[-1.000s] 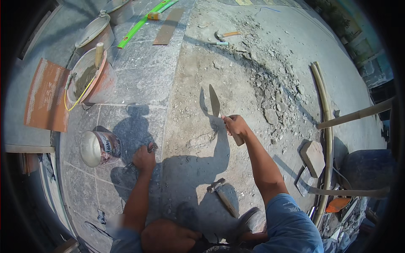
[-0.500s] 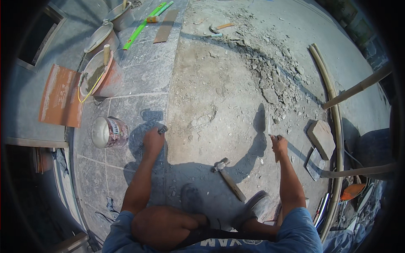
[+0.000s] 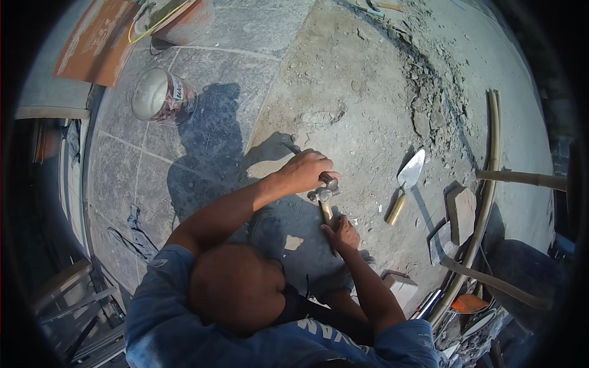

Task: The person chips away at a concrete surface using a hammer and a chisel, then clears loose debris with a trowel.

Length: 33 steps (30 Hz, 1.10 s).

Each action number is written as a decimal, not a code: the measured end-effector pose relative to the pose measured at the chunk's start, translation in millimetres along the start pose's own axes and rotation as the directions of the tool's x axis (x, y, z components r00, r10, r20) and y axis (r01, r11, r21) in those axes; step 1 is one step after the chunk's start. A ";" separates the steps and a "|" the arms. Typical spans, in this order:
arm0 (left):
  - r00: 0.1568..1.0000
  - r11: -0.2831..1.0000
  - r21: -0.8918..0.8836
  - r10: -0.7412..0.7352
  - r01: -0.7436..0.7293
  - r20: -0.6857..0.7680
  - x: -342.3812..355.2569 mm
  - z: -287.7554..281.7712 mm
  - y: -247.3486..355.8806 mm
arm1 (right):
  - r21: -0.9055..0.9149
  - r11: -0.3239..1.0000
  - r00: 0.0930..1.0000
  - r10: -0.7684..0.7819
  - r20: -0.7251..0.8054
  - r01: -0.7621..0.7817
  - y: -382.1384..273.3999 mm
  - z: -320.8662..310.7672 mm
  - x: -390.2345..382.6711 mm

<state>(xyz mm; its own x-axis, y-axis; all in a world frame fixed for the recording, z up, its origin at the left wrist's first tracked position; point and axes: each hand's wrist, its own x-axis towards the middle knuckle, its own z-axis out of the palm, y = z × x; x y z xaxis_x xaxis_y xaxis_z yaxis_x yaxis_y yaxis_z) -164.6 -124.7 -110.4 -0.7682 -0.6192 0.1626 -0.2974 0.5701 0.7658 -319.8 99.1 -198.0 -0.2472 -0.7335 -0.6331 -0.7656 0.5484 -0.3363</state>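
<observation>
Left hand: the left hand is curled nearly closed, back uppermost; a dark metal piece shows at its fingers, gripped as far as I can see; most of the piece is hidden.
Right hand: the right hand is wrapped round a wooden handle, fingers bent, thumb along the upper side.
Hammer: the hammer is between the two hands, head just below the dark metal piece; whether those two touch, or the hammer bears on the ground, I cannot tell.
Trowel: the trowel lies free on bare ground, to the right of both hands; blade away from the person, handle toward.
Right edge of work: a pale stone block, near long bamboo poles; an orange object lower down, among clutter.
Far ground: broken rubble in a loose band; beyond the hands, toward the upper right.
Left paving: grey tiles; on them a reddish pail, pale and round at the top; a bucket farther off, yellow handle, cut by the view; orange-brown panel beside it.
</observation>
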 end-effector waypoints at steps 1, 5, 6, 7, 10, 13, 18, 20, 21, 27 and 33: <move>1.000 1.000 -0.003 -0.017 0.017 -0.019 -0.7 -0.1 -5.2 | -0.019 1.000 1.000 -0.012 0.011 0.013 1.0 9.6 -1.6; 0.962 0.983 0.053 0.182 -0.175 -0.206 20.2 -2.4 -25.0 | -0.040 0.999 0.998 -0.005 -0.061 0.003 16.0 39.0 -1.3; 0.941 0.971 0.073 0.239 -0.228 -0.240 28.1 -5.1 -29.4 | -0.052 0.999 0.996 -0.020 -0.088 0.015 18.6 43.7 -1.3; 0.934 0.967 0.074 0.257 -0.246 -0.249 33.9 -5.6 -35.9 | 0.049 0.998 0.989 -0.018 -0.150 0.025 14.9 44.1 -4.6; 0.924 0.957 0.070 0.289 -0.280 -0.252 56.2 -5.7 -47.8 | 0.069 0.996 0.988 0.067 -0.138 -0.058 -3.0 21.4 -14.3; 0.908 0.952 0.065 0.304 -0.298 -0.290 74.8 -0.6 -70.9 | 0.213 0.977 0.990 0.017 -0.140 0.014 -19.3 -20.1 -12.9; 0.925 0.988 0.001 0.143 -0.153 -0.351 83.2 10.1 -107.8 | 0.817 0.563 0.988 0.012 -0.157 0.123 -67.4 -118.0 -14.8; 0.914 0.992 -0.028 0.103 -0.123 -0.392 87.9 12.0 -103.4 | 0.799 0.520 0.943 -0.038 -0.330 0.301 -105.2 -167.7 -28.9; 0.898 0.999 -0.020 0.036 -0.050 -0.438 90.1 10.9 -101.1 | 0.724 0.515 0.875 -0.120 -0.470 0.459 -118.9 -186.9 -31.8; 0.840 0.993 -0.110 -0.028 -0.038 -0.541 94.8 14.0 -109.8 | 0.511 0.338 0.594 -0.220 -0.773 0.790 -162.7 -213.3 -25.2; 0.818 0.948 -0.314 -0.213 0.042 -0.534 98.6 0.8 -109.6 | 0.535 0.511 0.677 -0.132 -0.724 0.673 -184.0 -194.8 -21.8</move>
<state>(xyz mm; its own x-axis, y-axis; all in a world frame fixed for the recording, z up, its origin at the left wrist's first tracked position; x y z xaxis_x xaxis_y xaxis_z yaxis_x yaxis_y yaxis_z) -208.2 -247.8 -178.8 -0.2620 -0.9166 0.3019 -0.1361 0.3448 0.9287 -289.3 -64.0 13.5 -0.4964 -0.8596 0.1210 -0.2397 0.0018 -0.9708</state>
